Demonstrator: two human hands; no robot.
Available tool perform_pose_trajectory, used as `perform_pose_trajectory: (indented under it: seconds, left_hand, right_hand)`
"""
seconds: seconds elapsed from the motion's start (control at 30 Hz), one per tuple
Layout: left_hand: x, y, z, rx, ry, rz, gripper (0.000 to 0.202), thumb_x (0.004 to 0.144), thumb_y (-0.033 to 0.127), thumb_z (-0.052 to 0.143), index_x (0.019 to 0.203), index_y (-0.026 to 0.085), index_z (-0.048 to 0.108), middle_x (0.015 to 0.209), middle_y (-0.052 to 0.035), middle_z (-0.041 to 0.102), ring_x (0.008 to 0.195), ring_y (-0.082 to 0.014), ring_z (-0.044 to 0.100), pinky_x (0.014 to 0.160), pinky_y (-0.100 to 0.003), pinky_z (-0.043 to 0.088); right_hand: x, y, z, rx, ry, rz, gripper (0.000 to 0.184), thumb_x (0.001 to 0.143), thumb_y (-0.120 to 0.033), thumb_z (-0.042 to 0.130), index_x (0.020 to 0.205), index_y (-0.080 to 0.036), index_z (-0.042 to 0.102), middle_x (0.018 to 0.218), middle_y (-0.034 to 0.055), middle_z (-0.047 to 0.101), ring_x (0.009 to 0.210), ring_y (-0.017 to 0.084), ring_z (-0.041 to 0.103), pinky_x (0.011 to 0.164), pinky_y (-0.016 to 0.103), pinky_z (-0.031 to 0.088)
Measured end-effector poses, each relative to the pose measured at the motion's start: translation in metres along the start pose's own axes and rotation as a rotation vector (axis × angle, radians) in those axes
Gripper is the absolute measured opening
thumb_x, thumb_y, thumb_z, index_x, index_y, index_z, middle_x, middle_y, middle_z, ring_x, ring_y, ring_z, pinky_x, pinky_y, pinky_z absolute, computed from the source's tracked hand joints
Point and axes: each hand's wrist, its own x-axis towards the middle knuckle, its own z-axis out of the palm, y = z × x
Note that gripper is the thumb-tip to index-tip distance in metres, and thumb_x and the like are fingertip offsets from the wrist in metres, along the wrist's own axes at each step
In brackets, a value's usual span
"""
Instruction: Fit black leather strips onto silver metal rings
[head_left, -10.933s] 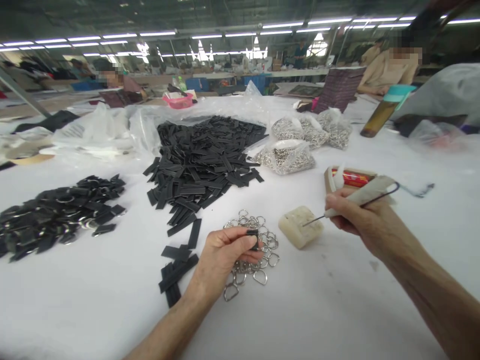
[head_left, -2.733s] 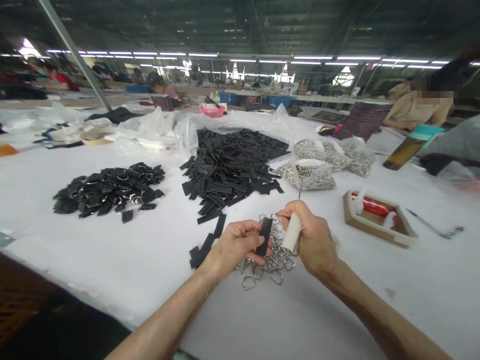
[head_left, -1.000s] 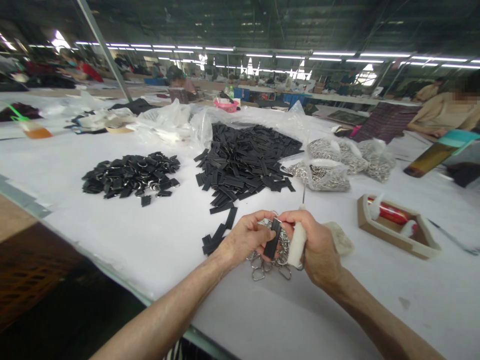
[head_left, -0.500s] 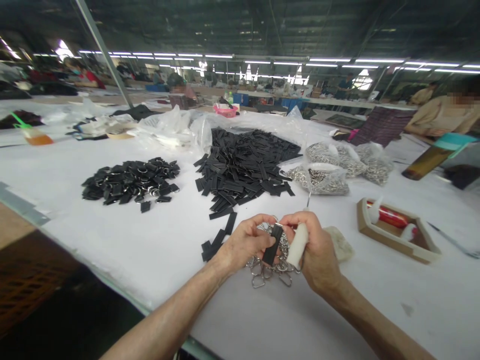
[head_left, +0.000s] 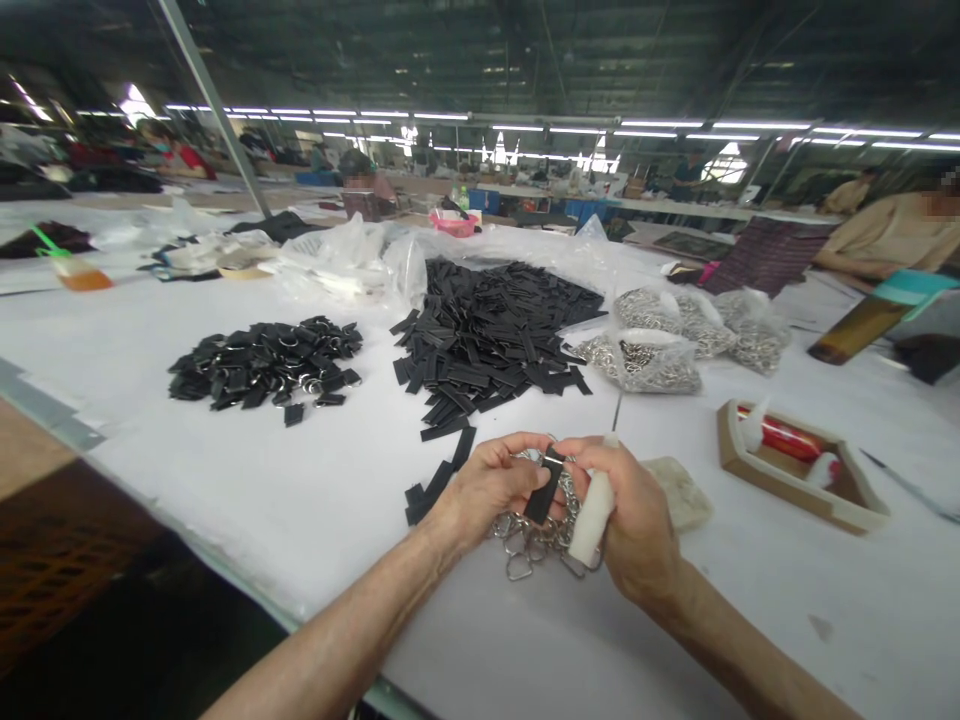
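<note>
Since the frame half a second earlier, the bright bar of the metal ring point(head_left: 553, 460) has shifted from the upper end of the black strip point(head_left: 541, 502) to a little below it. We find the strip raised over the loose rings point(head_left: 519, 567) on the desk point(head_left: 315, 510), tilted, its upper end leaning right. The left hand point(head_left: 487, 487) is closed on it, thumb across the near face. The right hand point(head_left: 637, 525) is wrapped round the pale-handled tool point(head_left: 592, 525), its fingertips at the strip's upper end; whether they pinch strip or ring, we cannot tell.

We judge the strip light, bendable but holding its shape, and unlikely to break. The ring looks rigid and smooth, so liable to slide. We recommend holding the strip flat by both faces just below the bar, steadying the ring at its edge.
</note>
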Motion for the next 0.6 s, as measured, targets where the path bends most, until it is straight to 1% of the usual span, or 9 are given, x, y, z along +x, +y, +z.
perform_pose_trajectory:
  seconds: [0.07, 0.13, 0.2, 0.23, 0.27, 0.33, 0.4, 0.47, 0.6]
  left_hand:
    - [0.0, 0.002, 0.0, -0.034, 0.037, 0.012, 0.028, 0.07, 0.016, 0.063, 0.096, 0.015, 0.055, 0.067, -0.0067, 0.068, 0.057, -0.0173, 0.064, 0.05, -0.025, 0.05]
    - [0.0, 0.003, 0.0, -0.065, 0.08, 0.019, 0.023, 0.07, 0.016, 0.062, 0.092, 0.014, 0.056, 0.069, -0.0072, 0.068, 0.058, -0.0163, 0.064, 0.05, -0.024, 0.05]
    - [0.0, 0.004, 0.0, -0.1, 0.112, 0.029, 0.019, 0.071, 0.015, 0.061, 0.09, 0.013, 0.057, 0.069, -0.0066, 0.067, 0.058, -0.0149, 0.063, 0.052, -0.024, 0.05]
    - [0.0, 0.003, 0.001, -0.114, 0.124, 0.038, 0.018, 0.072, 0.014, 0.06, 0.089, 0.013, 0.057, 0.069, -0.0058, 0.067, 0.057, -0.0142, 0.063, 0.054, -0.024, 0.051]
    - [0.0, 0.003, 0.001, -0.123, 0.13, 0.048, 0.017, 0.072, 0.014, 0.059, 0.089, 0.013, 0.058, 0.068, -0.0052, 0.066, 0.058, -0.0137, 0.062, 0.056, -0.025, 0.051]
    - [0.001, 0.002, 0.003, -0.12, 0.126, 0.063, 0.018, 0.072, 0.012, 0.059, 0.089, 0.013, 0.059, 0.069, -0.0047, 0.066, 0.061, -0.0138, 0.063, 0.061, -0.027, 0.051]
    - [0.0, 0.001, 0.005, -0.096, 0.115, 0.062, 0.02, 0.071, 0.012, 0.06, 0.09, 0.013, 0.06, 0.07, -0.0048, 0.067, 0.064, -0.0144, 0.063, 0.065, -0.028, 0.051]
    - [0.0, 0.0, 0.007, -0.063, 0.103, 0.057, 0.021, 0.071, 0.013, 0.061, 0.092, 0.013, 0.06, 0.071, -0.0047, 0.067, 0.066, -0.0146, 0.063, 0.067, -0.029, 0.051]
    - [-0.001, -0.002, 0.009, 0.016, 0.078, 0.065, 0.024, 0.072, 0.015, 0.059, 0.096, 0.014, 0.061, 0.072, -0.0044, 0.068, 0.066, -0.0143, 0.063, 0.07, -0.031, 0.05]
  right_hand:
    - [0.001, -0.001, -0.002, -0.052, -0.024, -0.089, 0.01, 0.082, -0.014, 0.048, 0.08, -0.021, 0.054, 0.098, 0.0048, 0.06, 0.08, 0.017, 0.056, 0.067, 0.03, 0.048]
    - [0.002, -0.001, -0.002, -0.092, -0.026, -0.159, 0.009, 0.082, -0.014, 0.049, 0.079, -0.021, 0.053, 0.097, 0.0045, 0.061, 0.085, 0.018, 0.056, 0.071, 0.033, 0.047]
    - [0.001, -0.002, -0.001, -0.102, -0.01, -0.165, 0.009, 0.082, -0.014, 0.05, 0.082, -0.022, 0.053, 0.099, 0.0048, 0.06, 0.089, 0.019, 0.055, 0.075, 0.035, 0.046]
    - [0.002, -0.002, 0.0, -0.089, 0.002, -0.121, 0.009, 0.082, -0.014, 0.049, 0.085, -0.022, 0.054, 0.1, 0.005, 0.06, 0.089, 0.019, 0.056, 0.075, 0.035, 0.046]
    - [0.002, -0.003, 0.0, -0.061, 0.007, -0.041, 0.009, 0.082, -0.016, 0.049, 0.088, -0.022, 0.053, 0.098, 0.005, 0.06, 0.086, 0.018, 0.057, 0.073, 0.034, 0.047]
    - [0.005, -0.007, 0.001, 0.046, 0.004, 0.184, 0.012, 0.083, -0.021, 0.05, 0.095, -0.022, 0.051, 0.089, 0.0033, 0.061, 0.075, 0.016, 0.06, 0.064, 0.03, 0.049]
    - [0.009, -0.011, 0.001, 0.165, 0.008, 0.365, 0.011, 0.082, -0.026, 0.052, 0.092, -0.022, 0.048, 0.081, 0.0004, 0.061, 0.064, 0.013, 0.059, 0.055, 0.026, 0.048]
    - [0.014, -0.014, 0.0, 0.227, 0.022, 0.442, 0.012, 0.079, -0.027, 0.055, 0.083, -0.022, 0.045, 0.077, -0.0014, 0.06, 0.06, 0.012, 0.057, 0.053, 0.024, 0.046]
    - [0.019, -0.014, -0.001, 0.265, 0.022, 0.477, 0.014, 0.075, -0.022, 0.056, 0.078, -0.022, 0.043, 0.066, -0.0047, 0.055, 0.057, 0.011, 0.053, 0.052, 0.023, 0.044]
